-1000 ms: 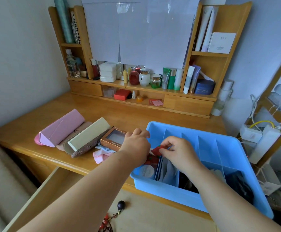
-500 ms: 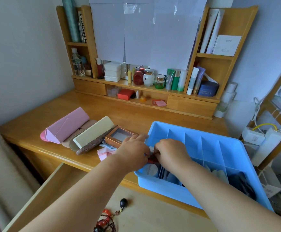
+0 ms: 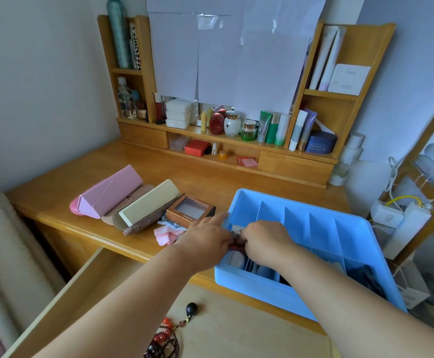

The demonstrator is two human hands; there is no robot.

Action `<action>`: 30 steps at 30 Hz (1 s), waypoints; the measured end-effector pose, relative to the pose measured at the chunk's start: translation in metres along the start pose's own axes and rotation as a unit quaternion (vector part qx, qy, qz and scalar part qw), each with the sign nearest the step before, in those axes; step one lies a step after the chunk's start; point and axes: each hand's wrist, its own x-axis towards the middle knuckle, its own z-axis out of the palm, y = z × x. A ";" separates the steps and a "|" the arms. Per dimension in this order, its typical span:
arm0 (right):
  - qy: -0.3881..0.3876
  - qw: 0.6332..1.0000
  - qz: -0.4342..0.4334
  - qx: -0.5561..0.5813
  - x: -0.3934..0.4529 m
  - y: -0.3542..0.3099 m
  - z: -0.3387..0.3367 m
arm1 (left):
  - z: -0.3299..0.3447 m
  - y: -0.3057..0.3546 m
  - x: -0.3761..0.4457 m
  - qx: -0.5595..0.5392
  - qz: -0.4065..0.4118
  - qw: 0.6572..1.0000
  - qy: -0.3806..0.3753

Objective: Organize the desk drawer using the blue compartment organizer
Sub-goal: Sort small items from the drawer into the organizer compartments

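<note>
Two hands are meeting over the near-left compartment of the blue organizer (image 3: 350, 236), which is sitting on the desk (image 3: 159, 177) with its near wall overhanging the open drawer (image 3: 236, 329). Left hand (image 3: 205, 241) is curling its fingers down at the left wall of the organizer; right hand (image 3: 265, 239) is curling inward against it from the right, knuckles up. Between them a small red item (image 3: 234, 246) is showing, apparently pinched, though which hand is actually gripping it cannot be told, since the fingertips are hidden. A round white compact (image 3: 234, 259) is lying directly under the hands in that same compartment. Judgement: the item is going straight down from the hands, so the next move needs lowering rather than reaching. Organizer's long axis is running away to the right of the hands; empty compartments are lying beyond the right hand, which is nearer to them. Pink case (image 3: 107, 195) and brown box (image 3: 190, 210) are waiting on the desk left of the left hand, the nearer one for those.
</note>
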 end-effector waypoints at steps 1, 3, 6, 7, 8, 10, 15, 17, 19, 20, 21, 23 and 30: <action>-0.008 1.000 0.002 0.004 -0.003 -0.001 0.004 | 0.001 0.001 -0.002 0.006 -0.004 1.000 -0.008; -0.003 1.000 0.004 0.031 -0.007 -0.002 0.007 | -0.001 0.004 -0.006 0.011 -0.010 1.000 -0.027; 0.076 0.984 0.031 0.157 -0.019 0.007 0.006 | -0.011 0.005 -0.019 -0.071 -0.011 0.997 0.026; 0.131 0.971 0.036 0.198 -0.027 0.010 0.007 | -0.013 0.004 -0.028 -0.111 -0.013 0.991 0.072; 0.195 0.953 0.034 0.230 -0.039 0.012 0.010 | -0.014 0.004 -0.040 -0.144 -0.014 0.981 0.128; 0.319 0.909 -0.013 0.268 -0.070 0.010 0.019 | -0.011 0.005 -0.071 -0.190 -0.006 0.950 0.249; 0.298 0.911 -0.166 0.233 -0.151 -0.011 0.092 | 0.052 0.001 -0.166 -0.229 -0.091 0.931 0.268; 0.154 0.951 -0.149 0.224 -0.172 -0.016 0.131 | 0.088 -0.002 -0.201 -0.230 -0.161 0.936 0.212; 0.020 0.970 -0.101 0.222 -0.186 -0.015 0.167 | 0.118 -0.006 -0.229 -0.242 -0.251 0.925 0.151; -0.009 0.972 -0.080 0.222 -0.190 -0.013 0.183 | 0.127 -0.008 -0.239 -0.250 -0.289 0.916 0.125; -0.029 0.973 -0.056 0.220 -0.195 -0.012 0.196 | 0.133 -0.010 -0.244 -0.255 -0.313 0.908 0.109; -0.068 0.972 -0.019 0.223 -0.201 -0.012 0.211 | 0.137 -0.014 -0.246 -0.258 -0.327 0.904 0.100; -0.047 0.995 0.017 0.091 -0.214 -0.011 0.231 | 0.144 -0.014 -0.233 -0.224 -0.290 0.930 -0.003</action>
